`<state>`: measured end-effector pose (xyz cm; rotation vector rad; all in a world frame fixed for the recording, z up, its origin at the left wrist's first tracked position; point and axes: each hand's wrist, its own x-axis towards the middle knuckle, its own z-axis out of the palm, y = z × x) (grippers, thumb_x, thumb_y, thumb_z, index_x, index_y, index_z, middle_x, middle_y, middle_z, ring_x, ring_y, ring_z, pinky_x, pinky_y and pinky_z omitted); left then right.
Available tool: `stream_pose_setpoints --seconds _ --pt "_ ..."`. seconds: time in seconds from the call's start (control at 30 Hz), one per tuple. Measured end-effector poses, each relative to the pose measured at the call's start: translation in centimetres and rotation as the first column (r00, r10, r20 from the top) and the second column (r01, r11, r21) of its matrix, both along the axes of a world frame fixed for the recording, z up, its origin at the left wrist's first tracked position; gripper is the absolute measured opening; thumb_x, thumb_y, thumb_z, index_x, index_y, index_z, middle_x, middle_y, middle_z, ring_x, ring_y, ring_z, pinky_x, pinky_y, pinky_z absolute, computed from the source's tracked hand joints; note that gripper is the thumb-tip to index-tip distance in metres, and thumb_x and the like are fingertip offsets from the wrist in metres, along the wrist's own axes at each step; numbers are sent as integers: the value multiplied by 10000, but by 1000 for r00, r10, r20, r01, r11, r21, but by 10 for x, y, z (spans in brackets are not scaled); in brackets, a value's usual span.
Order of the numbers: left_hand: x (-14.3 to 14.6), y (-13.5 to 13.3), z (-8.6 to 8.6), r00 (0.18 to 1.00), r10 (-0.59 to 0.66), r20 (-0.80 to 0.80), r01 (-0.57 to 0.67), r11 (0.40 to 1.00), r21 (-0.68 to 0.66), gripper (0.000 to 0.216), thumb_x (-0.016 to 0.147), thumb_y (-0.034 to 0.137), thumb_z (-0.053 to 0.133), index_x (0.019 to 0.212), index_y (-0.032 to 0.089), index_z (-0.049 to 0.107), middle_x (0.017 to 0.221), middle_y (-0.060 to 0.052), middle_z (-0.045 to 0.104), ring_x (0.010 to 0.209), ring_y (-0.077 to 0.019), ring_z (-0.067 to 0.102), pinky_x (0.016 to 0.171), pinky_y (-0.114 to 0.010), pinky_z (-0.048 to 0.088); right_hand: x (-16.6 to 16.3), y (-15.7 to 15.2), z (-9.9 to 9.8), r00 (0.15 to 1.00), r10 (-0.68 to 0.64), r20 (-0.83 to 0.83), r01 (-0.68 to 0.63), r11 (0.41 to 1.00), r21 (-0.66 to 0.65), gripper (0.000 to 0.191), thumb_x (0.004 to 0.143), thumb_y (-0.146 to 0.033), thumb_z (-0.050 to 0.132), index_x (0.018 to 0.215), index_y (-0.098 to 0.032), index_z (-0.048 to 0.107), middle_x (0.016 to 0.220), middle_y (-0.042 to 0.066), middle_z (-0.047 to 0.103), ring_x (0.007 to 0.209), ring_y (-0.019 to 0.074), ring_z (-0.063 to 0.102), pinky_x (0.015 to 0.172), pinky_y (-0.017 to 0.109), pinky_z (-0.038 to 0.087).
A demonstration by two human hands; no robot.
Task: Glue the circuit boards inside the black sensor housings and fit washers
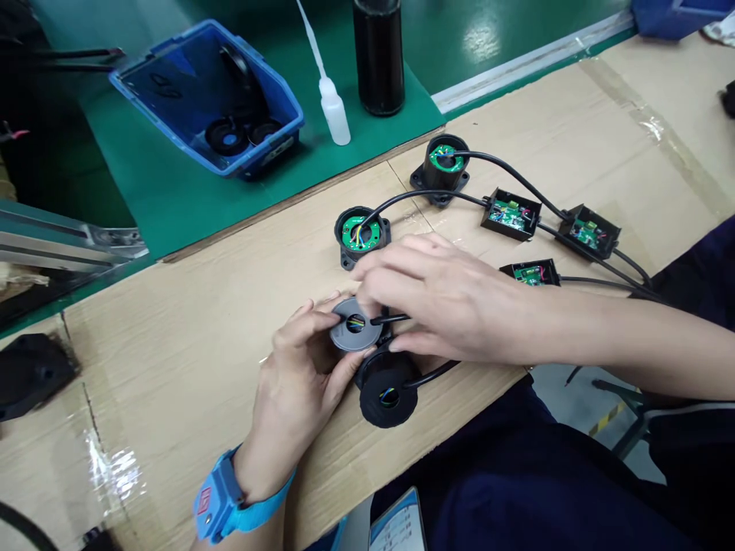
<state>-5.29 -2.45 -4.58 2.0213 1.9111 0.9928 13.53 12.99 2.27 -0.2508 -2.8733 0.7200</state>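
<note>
My left hand (313, 356) grips a black round housing by its rim, thumb and fingers around a grey disc (343, 334) on its top. Coloured wires show through the disc's centre hole. Over the right side of the same disc, my right hand (413, 295) has its fingers bent down where a black cable leaves; what its fingertips pinch is hidden. Just in front stands another housing with a black cap (382, 405) and its own cable. Behind are two open housings, one nearer (361, 229) and one farther (445, 164), showing green circuit boards.
Cables run right to small open black boxes (511, 214) with circuit boards. On the green mat stand a blue bin (212, 99) with black parts, a white dropper bottle (334, 115) and a black cylinder (379, 57). A black part (34, 375) lies at far left.
</note>
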Motion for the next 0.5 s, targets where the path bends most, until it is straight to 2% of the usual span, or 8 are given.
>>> stream_pose_setpoints --seconds 0.1,0.27,0.37,0.43,0.5 --pt "-1 0 0 994 -73 -80 72 997 -8 297 948 302 685 1197 263 527 1314 -84 677 1287 -254 646 1089 -476 545 27 7 2 994 -97 -55 97 995 -3 236 940 -300 725 1088 -193 576 1246 74 637 1182 235 573 1031 398 401" --pt "-3 0 -1 992 -73 -107 75 997 20 283 914 266 727 1145 229 568 1301 -113 686 1267 -265 660 1012 -432 589 94 12 5 974 -223 -32 224 975 2 299 968 -438 687 1144 -203 635 1256 95 667 1202 268 615 1043 427 430" --pt "-4 -4 6 997 -63 -36 62 998 -29 320 949 271 675 1236 231 539 1388 -141 643 1321 -274 624 1067 -480 556 137 7 0 955 -297 -3 297 955 -6 592 878 -634 726 1290 -223 619 1355 120 615 1273 314 580 1075 468 438" --pt "2 -10 17 998 -49 40 52 996 -79 448 1005 378 571 1414 239 453 1528 -174 526 1441 -298 508 1162 -564 459 164 1 -7 941 -338 30 337 941 17 800 821 -710 737 1430 -234 528 1494 155 501 1383 358 491 1120 520 412" --pt "15 -17 30 999 -46 28 48 994 -99 716 988 600 491 1572 235 297 1666 -205 312 1559 -366 297 1227 -673 299 185 -5 -16 919 -392 53 389 920 56 900 810 -698 757 1519 -249 431 1591 183 385 1466 393 396 1157 581 370"
